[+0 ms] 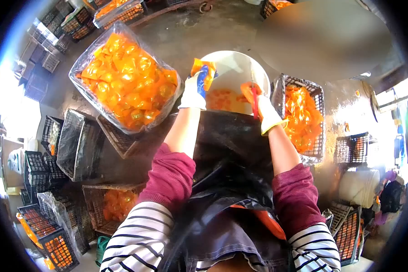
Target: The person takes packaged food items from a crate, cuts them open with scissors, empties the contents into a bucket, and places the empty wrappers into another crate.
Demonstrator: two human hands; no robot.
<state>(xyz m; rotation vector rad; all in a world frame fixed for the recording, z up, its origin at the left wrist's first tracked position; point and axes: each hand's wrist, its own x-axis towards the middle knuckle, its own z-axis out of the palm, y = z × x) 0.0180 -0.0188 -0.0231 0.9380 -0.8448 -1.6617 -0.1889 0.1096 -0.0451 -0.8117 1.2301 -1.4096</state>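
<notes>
My left hand (pixel 196 89), in a white glove with blue on it, is closed around an orange plastic packet (pixel 206 80) at the left rim of a white bucket (pixel 233 59). Over the bucket's right side is my right hand (pixel 263 106), gloved in white with a yellow cuff and orange at the fingers. It is closed on a slim red object (pixel 255 103), perhaps a tool handle; its kind is unclear. Orange pieces (pixel 224 97) lie in pale liquid in the bucket. On the left, a plastic-lined crate (pixel 79 88) holds shiny orange packets (pixel 131 81).
A black crate (pixel 323 97) with orange plastic bags (pixel 302 120) stands right of the bucket. Lower left, a brown crate (pixel 93 204) holds more orange stuff. Dark crates (pixel 72 149) stack along the left; a white barrel (pixel 358 187) stands at right. A blurred patch covers the upper right.
</notes>
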